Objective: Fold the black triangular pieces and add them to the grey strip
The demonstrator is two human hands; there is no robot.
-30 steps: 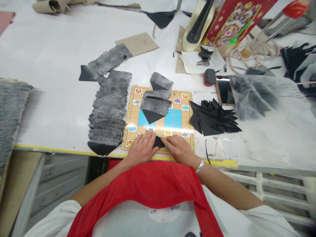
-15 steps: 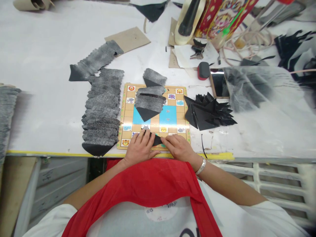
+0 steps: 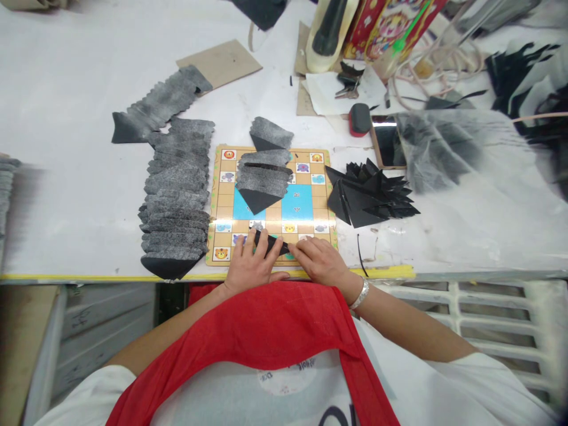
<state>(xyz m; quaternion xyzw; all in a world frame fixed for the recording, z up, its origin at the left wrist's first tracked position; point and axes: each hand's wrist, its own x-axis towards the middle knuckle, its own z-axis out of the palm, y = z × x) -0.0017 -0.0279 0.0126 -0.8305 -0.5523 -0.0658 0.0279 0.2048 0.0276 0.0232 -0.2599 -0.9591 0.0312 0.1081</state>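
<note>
A small folded black piece (image 3: 283, 249), like leather or stiff sheet, lies at the near edge of a game board (image 3: 275, 229) printed with animal squares. My left hand (image 3: 251, 263) rests flat on it with the fingers spread. At the piece's right tip, my right hand (image 3: 323, 262) has its fingertips pressed together on it. Farther up the board lie several grey-backed black pieces (image 3: 261, 180), overlapping. To the right sits a heap of folded black pieces (image 3: 373, 198). A long overlapping row of grey pieces (image 3: 177, 177) lies left of the board.
A brown card (image 3: 226, 62) lies behind the grey row. At the back right are a white bottle (image 3: 331, 38), keys (image 3: 348, 89), a black-and-red case (image 3: 360, 120), a phone (image 3: 387, 142) and clear plastic (image 3: 439, 148). Yellow tape (image 3: 106, 277) runs along the table's front edge.
The whole view has shifted slightly, so the table things appear a little farther left and up. My left fingers are spread wider on the black piece, showing more of it. My right hand stays at its tip.
</note>
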